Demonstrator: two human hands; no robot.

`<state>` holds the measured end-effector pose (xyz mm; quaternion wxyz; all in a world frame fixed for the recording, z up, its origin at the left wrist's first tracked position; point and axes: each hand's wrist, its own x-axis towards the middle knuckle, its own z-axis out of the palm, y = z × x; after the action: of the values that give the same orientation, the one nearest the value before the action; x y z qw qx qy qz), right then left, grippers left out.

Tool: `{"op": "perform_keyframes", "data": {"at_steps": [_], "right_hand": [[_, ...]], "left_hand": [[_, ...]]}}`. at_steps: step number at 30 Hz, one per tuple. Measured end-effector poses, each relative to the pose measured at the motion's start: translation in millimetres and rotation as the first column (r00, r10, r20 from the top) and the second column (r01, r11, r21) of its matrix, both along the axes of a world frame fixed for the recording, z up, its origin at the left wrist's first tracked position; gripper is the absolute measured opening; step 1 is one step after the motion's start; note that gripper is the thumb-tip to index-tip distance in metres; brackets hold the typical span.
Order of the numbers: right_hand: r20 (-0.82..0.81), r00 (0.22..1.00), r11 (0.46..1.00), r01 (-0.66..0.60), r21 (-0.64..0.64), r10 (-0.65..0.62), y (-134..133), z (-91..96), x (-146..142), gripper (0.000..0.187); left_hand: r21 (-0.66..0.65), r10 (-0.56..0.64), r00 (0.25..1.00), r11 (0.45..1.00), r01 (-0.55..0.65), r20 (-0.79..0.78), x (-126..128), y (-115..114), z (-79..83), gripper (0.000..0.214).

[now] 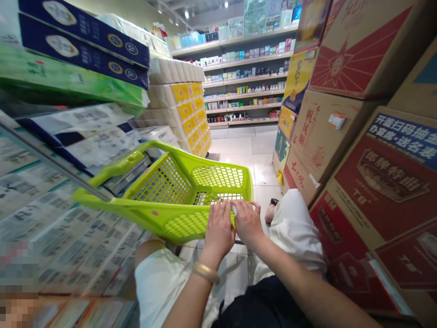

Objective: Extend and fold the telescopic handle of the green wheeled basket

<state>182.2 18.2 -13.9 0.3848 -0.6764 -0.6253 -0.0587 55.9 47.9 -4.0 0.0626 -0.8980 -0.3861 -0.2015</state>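
Note:
A lime-green plastic rolling shopping basket [136, 206] with lattice sides stands in front of me, and no goods show inside it. My left hand [220, 228], with a gold-coloured bangle at the wrist, has its fingers curled over the near rim. Right beside it, my right hand [248, 221] grips the same rim near its right corner. A small white piece [234, 210] shows between the two hands; what it is I cannot make out. The fingertips of both hands are partly hidden beyond the rim.
Stacked tissue packs [85, 50] rise on the left, with yellow-banded paper rolls [189, 118] behind. Printed cartons [385, 177] are piled close on the right. Shelves of small goods [246, 91] line the back. A pale tiled floor [232, 148] runs between.

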Motion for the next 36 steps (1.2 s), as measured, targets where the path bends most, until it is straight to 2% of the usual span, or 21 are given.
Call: {"op": "perform_keyframes", "data": {"at_steps": [6,11,14,17,21,24,36], "right_hand": [[0.001,0.999,0.999,-0.048,0.018,0.048,-10,-8.7,15,0.048],[-0.005,0.999,0.999,-0.040,0.019,0.040,-11,-7.6,-4,0.047],[0.022,0.994,0.994,-0.107,0.010,0.107,-11,-6.1,-10,0.049],[0.022,0.980,0.980,-0.198,0.011,0.198,-11,-8.4,5,0.049],[-0.014,0.968,0.966,-0.249,0.065,0.250,-8,-15.7,32,0.049],[-0.014,0.956,0.951,-0.289,0.110,0.292,-7,-19.7,41,0.049],[0.013,0.985,0.973,-0.173,0.152,0.173,-26,-23.1,40,0.042]], "left_hand": [[-0.026,0.014,0.999,1.000,-0.014,0.032,-10,5,-0.2,0.070],[-0.035,0.046,0.998,0.998,-0.044,0.047,-14,2,3.0,0.066],[-0.047,0.054,0.996,0.998,-0.050,0.078,-19,0,3.3,0.062],[-0.071,0.031,0.994,0.997,-0.024,0.104,-26,0,4.2,0.057],[-0.120,-0.007,0.989,0.992,0.025,0.150,-32,0,5.2,0.055],[-0.144,-0.022,0.985,0.988,0.048,0.172,-32,-1,5.1,0.054],[-0.148,-0.095,0.971,0.980,0.130,0.220,-24,-3,2.3,0.058]]}}
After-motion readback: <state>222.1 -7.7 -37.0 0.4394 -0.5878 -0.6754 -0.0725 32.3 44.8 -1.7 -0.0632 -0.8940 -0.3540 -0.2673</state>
